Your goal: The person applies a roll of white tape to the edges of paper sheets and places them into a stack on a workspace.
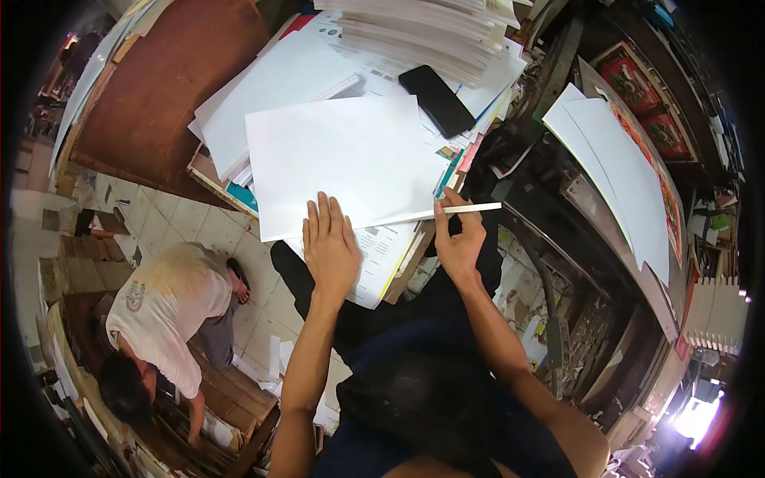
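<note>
A large white sheet of paper (pixel 343 155) lies over stacked printed papers in front of me. My left hand (pixel 331 251) rests flat on its near edge, fingers stretched out and close together. Between the thumb and fingers of my right hand (pixel 460 243) is a narrow pale flat stick (pixel 480 208). The stick runs leftward along the sheet's near edge; its material I cannot tell. Below that edge, a printed sheet (pixel 381 259) sticks out between my hands. A black phone (pixel 437 100) lies on the papers beyond my right hand.
Thick stacks of white paper (pixel 418 32) stand at the far side. A brown board (pixel 163 92) is at the left, and a dark metal machine (pixel 574 207) with white sheets (pixel 610 167) at the right. Another person (pixel 171 311) bends over wooden shelving at the lower left.
</note>
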### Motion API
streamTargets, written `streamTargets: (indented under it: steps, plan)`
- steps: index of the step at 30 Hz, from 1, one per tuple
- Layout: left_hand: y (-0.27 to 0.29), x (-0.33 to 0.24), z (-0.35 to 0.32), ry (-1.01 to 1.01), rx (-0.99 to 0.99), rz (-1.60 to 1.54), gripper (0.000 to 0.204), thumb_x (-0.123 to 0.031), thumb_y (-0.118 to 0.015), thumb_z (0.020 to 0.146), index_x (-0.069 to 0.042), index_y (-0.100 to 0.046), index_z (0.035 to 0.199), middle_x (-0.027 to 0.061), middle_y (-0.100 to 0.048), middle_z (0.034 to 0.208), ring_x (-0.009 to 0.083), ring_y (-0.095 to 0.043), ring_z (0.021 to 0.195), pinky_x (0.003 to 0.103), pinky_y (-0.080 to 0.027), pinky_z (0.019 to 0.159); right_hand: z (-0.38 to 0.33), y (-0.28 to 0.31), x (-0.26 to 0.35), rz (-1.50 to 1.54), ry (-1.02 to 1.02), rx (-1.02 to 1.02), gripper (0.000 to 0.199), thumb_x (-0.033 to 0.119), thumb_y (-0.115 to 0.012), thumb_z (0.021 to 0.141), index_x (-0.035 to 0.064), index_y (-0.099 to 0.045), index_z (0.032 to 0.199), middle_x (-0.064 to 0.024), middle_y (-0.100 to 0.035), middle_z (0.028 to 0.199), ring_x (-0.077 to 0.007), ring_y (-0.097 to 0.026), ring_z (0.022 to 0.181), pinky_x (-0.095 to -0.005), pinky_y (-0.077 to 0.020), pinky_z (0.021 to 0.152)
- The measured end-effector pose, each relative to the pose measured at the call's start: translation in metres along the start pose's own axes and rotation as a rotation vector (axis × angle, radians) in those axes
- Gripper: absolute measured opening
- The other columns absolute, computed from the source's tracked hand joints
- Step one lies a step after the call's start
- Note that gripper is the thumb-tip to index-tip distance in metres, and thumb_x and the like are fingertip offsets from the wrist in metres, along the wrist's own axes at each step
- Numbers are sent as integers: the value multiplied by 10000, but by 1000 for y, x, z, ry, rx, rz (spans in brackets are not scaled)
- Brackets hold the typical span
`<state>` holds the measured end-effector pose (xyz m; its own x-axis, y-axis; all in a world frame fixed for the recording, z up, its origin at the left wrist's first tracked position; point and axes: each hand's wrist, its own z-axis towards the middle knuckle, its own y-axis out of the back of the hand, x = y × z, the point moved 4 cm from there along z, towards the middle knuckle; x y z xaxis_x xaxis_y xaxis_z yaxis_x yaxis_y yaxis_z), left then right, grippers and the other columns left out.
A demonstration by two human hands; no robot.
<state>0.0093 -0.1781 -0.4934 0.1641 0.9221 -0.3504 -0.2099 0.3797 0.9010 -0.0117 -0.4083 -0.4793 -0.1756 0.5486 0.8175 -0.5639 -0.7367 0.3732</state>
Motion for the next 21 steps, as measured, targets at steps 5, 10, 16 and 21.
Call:
streamTargets:
  steps: [5, 10, 16, 21]
  plan:
    - [-2, -1, -1, -10, 6, 5, 472, -227, -432, 1050, 18, -489, 1450, 197, -405, 1563, 388, -329, 1473, 484, -261, 1196, -3, -1, -2, -217, 170, 36, 304, 51, -717, 883, 43, -687, 1185, -81, -719, 971, -252, -662, 983, -463, -423, 1029]
    - [-1, -3, 0, -11, 14, -21, 476, -224, -441, 1045, 37, -490, 1441, 209, -398, 1564, 398, -322, 1472, 496, -250, 1199, -5, -2, -10, -242, 193, 72, 313, 43, -713, 874, 53, -682, 1185, -78, -709, 973, -259, -651, 984, -463, -411, 1025]
    - [-2, 0, 0, -1, 22, -19, 487, -247, -419, 1055, 23, -479, 1456, 195, -381, 1578, 389, -313, 1479, 485, -232, 1209, -8, -4, -15, -263, 205, 91, 370, 38, -718, 853, 77, -680, 1219, -61, -703, 1013, -252, -621, 1049, -436, -401, 993]
    - [-2, 0, 0, -2, 24, -12, 488, -244, -414, 1056, 23, -474, 1459, 197, -384, 1577, 389, -313, 1479, 482, -232, 1210, -9, -4, -13, -288, 207, 109, 371, 41, -717, 856, 76, -678, 1223, -82, -698, 1020, -264, -616, 1063, -453, -396, 1012]
